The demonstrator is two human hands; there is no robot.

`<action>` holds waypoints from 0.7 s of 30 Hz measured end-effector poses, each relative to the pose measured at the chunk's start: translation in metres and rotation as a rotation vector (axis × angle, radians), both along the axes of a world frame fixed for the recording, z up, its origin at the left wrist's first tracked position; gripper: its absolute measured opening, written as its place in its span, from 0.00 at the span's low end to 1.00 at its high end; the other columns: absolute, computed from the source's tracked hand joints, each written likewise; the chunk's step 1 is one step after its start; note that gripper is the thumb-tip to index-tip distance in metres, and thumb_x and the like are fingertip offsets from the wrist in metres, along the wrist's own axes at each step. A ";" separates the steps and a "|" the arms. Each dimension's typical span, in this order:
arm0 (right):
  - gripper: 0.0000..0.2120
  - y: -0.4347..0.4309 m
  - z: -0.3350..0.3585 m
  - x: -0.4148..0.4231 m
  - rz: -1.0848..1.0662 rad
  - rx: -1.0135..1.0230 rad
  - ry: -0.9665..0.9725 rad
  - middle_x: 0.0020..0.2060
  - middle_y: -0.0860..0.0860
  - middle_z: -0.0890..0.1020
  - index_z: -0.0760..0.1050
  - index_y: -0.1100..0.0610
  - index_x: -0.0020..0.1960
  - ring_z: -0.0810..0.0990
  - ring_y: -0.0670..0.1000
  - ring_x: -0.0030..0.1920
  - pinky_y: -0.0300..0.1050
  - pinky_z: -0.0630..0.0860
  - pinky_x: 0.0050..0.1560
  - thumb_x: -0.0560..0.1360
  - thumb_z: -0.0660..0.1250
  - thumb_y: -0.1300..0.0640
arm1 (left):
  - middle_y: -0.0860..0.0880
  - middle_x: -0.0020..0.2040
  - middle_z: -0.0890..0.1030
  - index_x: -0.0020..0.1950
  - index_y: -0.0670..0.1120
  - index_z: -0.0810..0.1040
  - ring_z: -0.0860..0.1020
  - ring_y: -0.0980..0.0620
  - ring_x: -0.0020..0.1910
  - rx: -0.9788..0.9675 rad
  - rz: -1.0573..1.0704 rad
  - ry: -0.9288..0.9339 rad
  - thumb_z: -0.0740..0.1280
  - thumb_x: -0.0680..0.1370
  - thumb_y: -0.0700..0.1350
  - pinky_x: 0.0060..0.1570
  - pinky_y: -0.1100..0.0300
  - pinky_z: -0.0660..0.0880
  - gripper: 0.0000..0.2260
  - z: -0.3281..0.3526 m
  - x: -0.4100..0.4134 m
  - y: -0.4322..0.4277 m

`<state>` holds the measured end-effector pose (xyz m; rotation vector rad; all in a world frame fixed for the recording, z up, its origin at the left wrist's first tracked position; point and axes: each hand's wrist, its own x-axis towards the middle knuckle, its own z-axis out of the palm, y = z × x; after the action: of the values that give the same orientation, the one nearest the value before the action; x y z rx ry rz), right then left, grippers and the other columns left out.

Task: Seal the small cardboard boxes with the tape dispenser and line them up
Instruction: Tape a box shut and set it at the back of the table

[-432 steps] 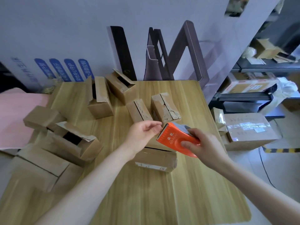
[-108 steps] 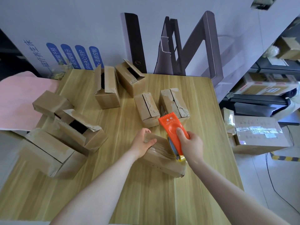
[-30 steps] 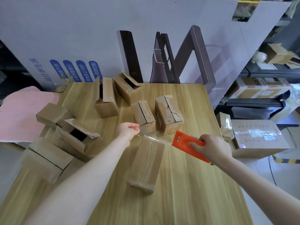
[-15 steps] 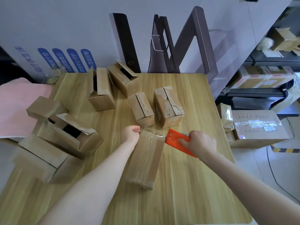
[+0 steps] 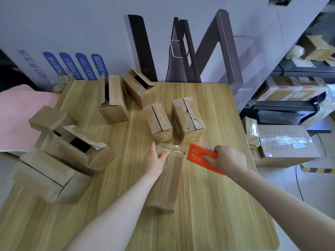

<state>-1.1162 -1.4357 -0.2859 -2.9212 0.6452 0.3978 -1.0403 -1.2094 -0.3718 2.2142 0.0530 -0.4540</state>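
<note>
Left hand [image 5: 156, 161] is pressing flat on the taped box [image 5: 167, 180]. Right hand [image 5: 227, 159] is gripping the orange tape dispenser [image 5: 200, 156] at 3 o'clock; its logo is unreadable. Bare table [image 5: 217, 214] is lying open toward 6 o'clock.

- Setting: a packing or stockroom area, not a home.
- Work surface [image 5: 217, 205]: a pale wood-grain top crowded with small cardboard boxes [image 5: 157, 120], some with flaps open, some shut.
- Orange tape dispenser [image 5: 201, 156] held just above the surface beside a taped box [image 5: 168, 180].
- Right side: dark metal shelving [image 5: 290, 109] stacked with larger printed cartons [image 5: 293, 89].
- Floor beside the surface: a large taped shipping carton [image 5: 284, 145], with a strip of yellow-and-black hazard tape [image 5: 317, 170] near it.
- Rear: a white display board [image 5: 72, 33] printed with blue labels in Chinese characters, leaning behind the surface.
</note>
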 end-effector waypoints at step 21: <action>0.18 0.032 -0.020 0.008 -0.086 0.002 0.057 0.36 0.48 0.78 0.73 0.53 0.42 0.80 0.54 0.41 0.42 0.66 0.32 0.74 0.61 0.38 | 0.57 0.48 0.81 0.49 0.56 0.76 0.79 0.65 0.43 -0.402 0.369 0.076 0.76 0.69 0.50 0.39 0.73 0.72 0.12 -0.011 -0.012 0.002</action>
<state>-1.1083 -1.4039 -0.3060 -2.8771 0.7751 0.4722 -1.0527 -1.2071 -0.3833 1.7427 0.3726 -0.3095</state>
